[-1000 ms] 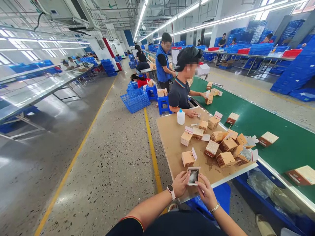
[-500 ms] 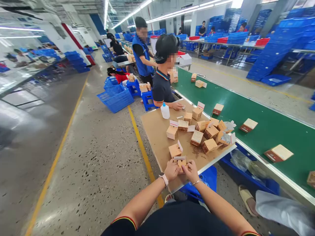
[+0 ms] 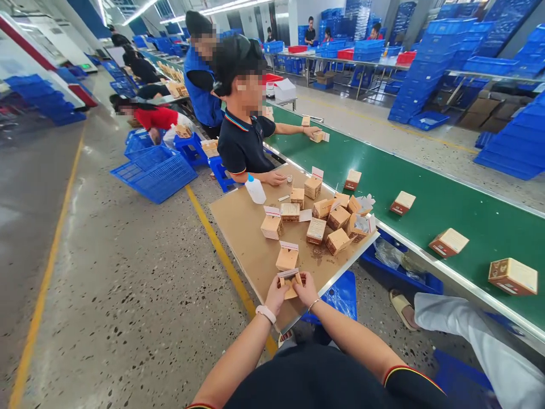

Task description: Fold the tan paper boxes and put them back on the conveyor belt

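Observation:
My left hand point(image 3: 276, 295) and my right hand point(image 3: 305, 289) grip a small kraft cardboard box point(image 3: 290, 284) from both sides, just over the near edge of the board. Its white-edged flap stands up between my fingers, and its inside is hidden. A white watch circles my left wrist, a thin bracelet my right. Close ahead, a similar box with a raised flap point(image 3: 286, 258) stands on the tan board point(image 3: 242, 244). Several more kraft boxes point(image 3: 327, 218) lie grouped further along it.
A white plastic bottle point(image 3: 256, 190) lies on the board. A co-worker in a dark polo point(image 3: 244, 142) reaches one hand to the board and one to the green conveyor belt point(image 3: 443, 193), which carries closed boxes point(image 3: 448, 242). A blue crate point(image 3: 154, 173) sits on the floor.
The view has swung, shifting the scene left. Since a second ago, the box in my hands has turned, hiding the white inside. The co-worker's arm has stretched out onto the belt.

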Demonstrator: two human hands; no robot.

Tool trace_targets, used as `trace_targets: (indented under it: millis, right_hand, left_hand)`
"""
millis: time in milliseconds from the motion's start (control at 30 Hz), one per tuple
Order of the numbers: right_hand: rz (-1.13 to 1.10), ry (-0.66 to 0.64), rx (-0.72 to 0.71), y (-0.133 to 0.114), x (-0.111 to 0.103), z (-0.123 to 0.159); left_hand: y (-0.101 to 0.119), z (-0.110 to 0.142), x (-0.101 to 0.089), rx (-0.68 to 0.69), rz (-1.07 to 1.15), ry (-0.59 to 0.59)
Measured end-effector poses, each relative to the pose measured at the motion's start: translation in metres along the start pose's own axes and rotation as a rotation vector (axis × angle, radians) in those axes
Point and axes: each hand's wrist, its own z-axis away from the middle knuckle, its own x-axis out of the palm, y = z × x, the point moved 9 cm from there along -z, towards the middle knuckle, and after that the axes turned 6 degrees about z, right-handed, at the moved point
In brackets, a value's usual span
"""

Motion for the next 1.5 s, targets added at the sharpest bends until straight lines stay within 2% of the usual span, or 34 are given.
trace_targets:
  millis: [33, 67, 100, 167, 200, 233, 267, 300, 333, 400, 433, 500, 567, 633, 667, 700, 733, 767, 800, 867, 900, 967, 1033, 1067, 1133, 1200, 1300, 1367, 1500]
  right_hand:
    - [0.003, 0.021, -0.008, -0.002, -0.013, 0.001]
    - [0.014, 0.075, -0.032, -0.006, -0.035, -0.002]
    - [0.029, 0.155, -0.059, -0.010, -0.068, -0.008]
    - [0.109, 0.448, -0.158, -0.022, -0.161, -0.027]
    - [0.154, 0.582, -0.163, -0.025, -0.210, -0.042]
    - [0.201, 0.600, -0.148, -0.026, -0.248, -0.066]
    - [0.251, 0.528, -0.146, -0.028, -0.275, -0.096]
    - [0.306, 0.406, -0.162, -0.031, -0.290, -0.127]
    - [0.356, 0.276, -0.184, -0.033, -0.297, -0.155]
    - [0.417, 0.035, -0.206, -0.034, -0.289, -0.195]
    - [0.430, -0.049, -0.209, -0.034, -0.281, -0.205]
    - [0.412, -0.116, -0.214, -0.037, -0.270, -0.208]
    - [0.367, -0.092, -0.232, -0.046, -0.275, -0.193]
    - [0.303, -0.032, -0.252, -0.063, -0.294, -0.166]
    - [0.270, -0.021, -0.258, -0.074, -0.303, -0.150]
    - [0.238, -0.039, -0.262, -0.086, -0.306, -0.134]
    - [0.209, -0.105, -0.267, -0.098, -0.302, -0.118]
    - [0.183, -0.221, -0.277, -0.111, -0.287, -0.102]
    - [0.158, -0.377, -0.296, -0.123, -0.263, -0.085]
    - [0.103, -0.697, -0.344, -0.142, -0.202, -0.054]
    - [0.079, -0.834, -0.355, -0.146, -0.170, -0.042]
    - [0.060, -0.984, -0.349, -0.144, -0.115, -0.030]
    - [0.035, -0.978, -0.304, -0.129, -0.079, -0.032]
    - [0.016, -0.932, -0.278, -0.118, -0.069, -0.035]
    - [-0.014, -0.774, -0.262, -0.094, -0.063, -0.040]
    - [-0.007, -0.585, -0.327, -0.074, -0.069, -0.038]
    - [0.049, -0.426, -0.505, -0.054, -0.077, -0.019]
    - [0.087, -0.419, -0.582, -0.042, -0.077, -0.008]
    - [0.136, -0.434, -0.595, -0.020, -0.080, -0.009]
  left_hand:
    - [0.003, 0.003, -0.007, 0.031, -0.030, 0.044]
    - [0.009, 0.007, -0.015, 0.088, -0.076, 0.102]
    - [0.016, 0.013, -0.024, 0.173, -0.143, 0.155]
    - [0.029, 0.027, -0.033, 0.358, -0.331, 0.198]
    - [0.031, 0.032, -0.032, 0.422, -0.429, 0.179]
    - [0.031, 0.035, -0.029, 0.458, -0.512, 0.139]
    - [0.028, 0.035, -0.026, 0.470, -0.572, 0.097]
    - [0.026, 0.033, -0.024, 0.469, -0.606, 0.069]
    - [0.024, 0.030, -0.024, 0.468, -0.620, 0.060]
    - [0.026, 0.021, -0.030, 0.482, -0.611, 0.090]
    - [0.028, 0.017, -0.036, 0.488, -0.590, 0.127]
    - [0.033, 0.012, -0.053, 0.497, -0.540, 0.208]
    - [0.040, 0.019, -0.071, 0.549, -0.550, 0.315]
    - [0.049, 0.044, -0.082, 0.687, -0.627, 0.457]
    - [0.052, 0.062, -0.080, 0.778, -0.677, 0.501]
    - [0.053, 0.078, -0.071, 0.865, -0.721, 0.497]
    - [0.052, 0.091, -0.055, 0.933, -0.755, 0.426]
    - [0.049, 0.101, -0.033, 0.972, -0.778, 0.297]
    - [0.044, 0.106, -0.008, 0.973, -0.788, 0.133]
    - [0.039, 0.105, 0.037, 0.892, -0.756, -0.149]
    - [0.039, 0.100, 0.054, 0.843, -0.716, -0.237]
    - [0.045, 0.084, 0.070, 0.777, -0.611, -0.303]
    - [0.050, 0.066, 0.066, 0.745, -0.517, -0.251]
    - [0.050, 0.057, 0.058, 0.727, -0.484, -0.195]
    - [0.042, 0.046, 0.041, 0.686, -0.448, -0.087]
    - [0.032, 0.041, 0.032, 0.653, -0.440, -0.044]
    - [0.024, 0.038, 0.040, 0.649, -0.480, -0.121]
    - [0.025, 0.036, 0.050, 0.660, -0.538, -0.190]
    - [0.033, 0.028, 0.065, 0.613, -0.647, -0.268]
